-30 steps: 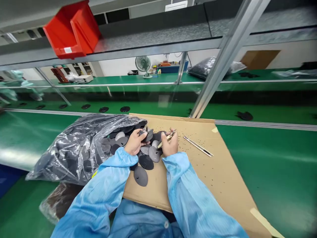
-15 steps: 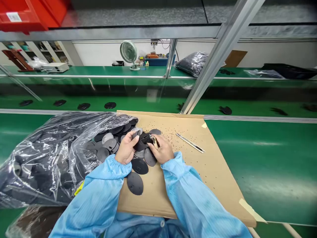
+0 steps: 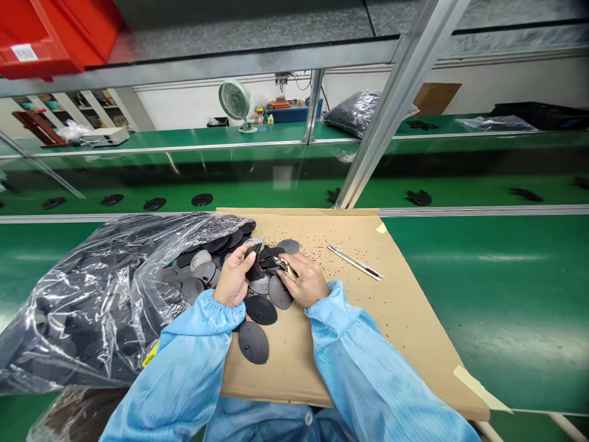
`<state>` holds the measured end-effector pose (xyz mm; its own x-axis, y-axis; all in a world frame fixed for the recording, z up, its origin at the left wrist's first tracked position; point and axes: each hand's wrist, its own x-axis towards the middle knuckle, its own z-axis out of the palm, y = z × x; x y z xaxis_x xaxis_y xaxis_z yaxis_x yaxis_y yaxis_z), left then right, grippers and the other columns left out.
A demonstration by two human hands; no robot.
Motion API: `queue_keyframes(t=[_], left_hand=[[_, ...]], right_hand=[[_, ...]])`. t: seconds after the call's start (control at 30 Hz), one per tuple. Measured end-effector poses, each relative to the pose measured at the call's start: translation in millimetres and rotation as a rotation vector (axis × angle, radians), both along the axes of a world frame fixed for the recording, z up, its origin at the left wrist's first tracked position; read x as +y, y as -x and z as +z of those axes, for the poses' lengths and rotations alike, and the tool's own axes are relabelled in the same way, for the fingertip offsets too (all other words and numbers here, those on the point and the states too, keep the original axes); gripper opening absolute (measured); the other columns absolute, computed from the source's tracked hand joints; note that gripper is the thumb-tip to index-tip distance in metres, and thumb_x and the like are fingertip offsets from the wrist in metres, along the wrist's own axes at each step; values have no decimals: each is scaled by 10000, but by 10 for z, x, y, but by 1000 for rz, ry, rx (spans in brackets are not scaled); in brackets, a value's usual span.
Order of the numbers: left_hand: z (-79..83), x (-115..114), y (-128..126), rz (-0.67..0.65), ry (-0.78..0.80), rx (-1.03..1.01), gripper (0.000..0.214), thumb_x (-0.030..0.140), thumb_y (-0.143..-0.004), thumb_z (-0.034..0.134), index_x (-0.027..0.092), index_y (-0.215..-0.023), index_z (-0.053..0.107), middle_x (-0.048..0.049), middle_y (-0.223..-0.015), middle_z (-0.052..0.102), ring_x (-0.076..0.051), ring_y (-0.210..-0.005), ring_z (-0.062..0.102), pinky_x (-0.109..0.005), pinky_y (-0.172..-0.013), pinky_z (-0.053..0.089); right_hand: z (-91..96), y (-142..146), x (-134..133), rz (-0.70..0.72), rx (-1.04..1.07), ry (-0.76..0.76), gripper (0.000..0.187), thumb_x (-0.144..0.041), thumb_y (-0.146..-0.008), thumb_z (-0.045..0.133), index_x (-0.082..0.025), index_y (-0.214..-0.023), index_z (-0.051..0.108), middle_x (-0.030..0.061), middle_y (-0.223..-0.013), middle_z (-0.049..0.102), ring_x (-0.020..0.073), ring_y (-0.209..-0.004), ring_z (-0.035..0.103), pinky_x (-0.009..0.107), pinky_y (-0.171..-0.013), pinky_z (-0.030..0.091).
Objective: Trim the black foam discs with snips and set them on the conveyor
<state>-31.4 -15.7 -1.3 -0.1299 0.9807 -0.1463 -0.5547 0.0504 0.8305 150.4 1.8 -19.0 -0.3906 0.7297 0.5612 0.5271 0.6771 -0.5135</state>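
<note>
Black plastic parts (image 3: 254,263) are pinched upright between the thumb and fingers of my left hand (image 3: 234,277); how many is unclear. My right hand (image 3: 307,279) is closed round small cutting pliers (image 3: 286,267) with cream-coloured handles, their metal jaws close against the black parts. Whether the jaws touch them cannot be made out. Under and around both hands lie oval black discs (image 3: 253,342), some with raised marks. More of them spill from a clear plastic bag (image 3: 105,301) on the left. All this rests on a cardboard sheet (image 3: 294,383).
A slim utility knife (image 3: 355,263) lies right of my hands among tiny black scraps. Ahead, a green conveyor (image 3: 276,184) carries spaced black parts. A slanted metal post (image 3: 391,116) rises at the sheet's far edge. An orange-red bin (image 3: 59,43) sits overhead at left.
The black parts in my left hand have turned more upright. My right hand with the pliers has shifted slightly right and down. The view has tilted a little, and the conveyor parts have moved slightly.
</note>
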Motion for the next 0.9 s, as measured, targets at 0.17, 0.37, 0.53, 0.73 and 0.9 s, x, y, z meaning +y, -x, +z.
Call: queue_keyframes(t=[0.17, 0.37, 0.53, 0.73, 0.9], left_hand=[[-10, -5, 9, -21, -4, 25, 470, 253, -649, 816, 182, -1080, 642, -45, -974, 663, -146, -836, 625, -254, -765, 531], [-17, -14, 0, -6, -13, 43, 450, 256, -656, 807, 184, -1070, 645, -52, -992, 661, -157, -859, 627, -262, -772, 528], [-28, -12, -8, 26, -35, 105, 431, 253, -686, 781, 193, -1090, 643, -55, -1052, 660, -172, -949, 619, -270, -832, 514], [-45, 3, -11, 55, -30, 167, 430, 273, -701, 763, 192, -1103, 630, -58, -1152, 638, -180, -1037, 598, -267, -884, 491], [-44, -10, -26, 55, -91, 165, 568, 170, -633, 796, 211, -1149, 561, -51, -1239, 587, -162, -1124, 559, -261, -960, 444]], right_hand=[[-3, -14, 5, -2, -41, 18, 258, -286, -899, 528, -212, -1131, 613, 84, -970, 657, 244, -915, 615, 375, -852, 510], [44, -43, 11, 13, -114, 11, 231, -235, -903, 499, -207, -1094, 625, 69, -900, 646, 221, -837, 599, 324, -790, 485], [70, -58, 22, 24, -175, 54, 193, -164, -885, 471, -199, -975, 637, 50, -818, 612, 194, -748, 570, 287, -704, 451], [62, -38, 9, 1, -194, 114, 189, -137, -851, 500, -215, -952, 640, 40, -823, 629, 193, -790, 588, 277, -725, 446], [53, -2, -15, -56, 23, 211, 175, -183, -834, 552, -225, -965, 659, 33, -836, 655, 204, -801, 608, 295, -729, 463]])
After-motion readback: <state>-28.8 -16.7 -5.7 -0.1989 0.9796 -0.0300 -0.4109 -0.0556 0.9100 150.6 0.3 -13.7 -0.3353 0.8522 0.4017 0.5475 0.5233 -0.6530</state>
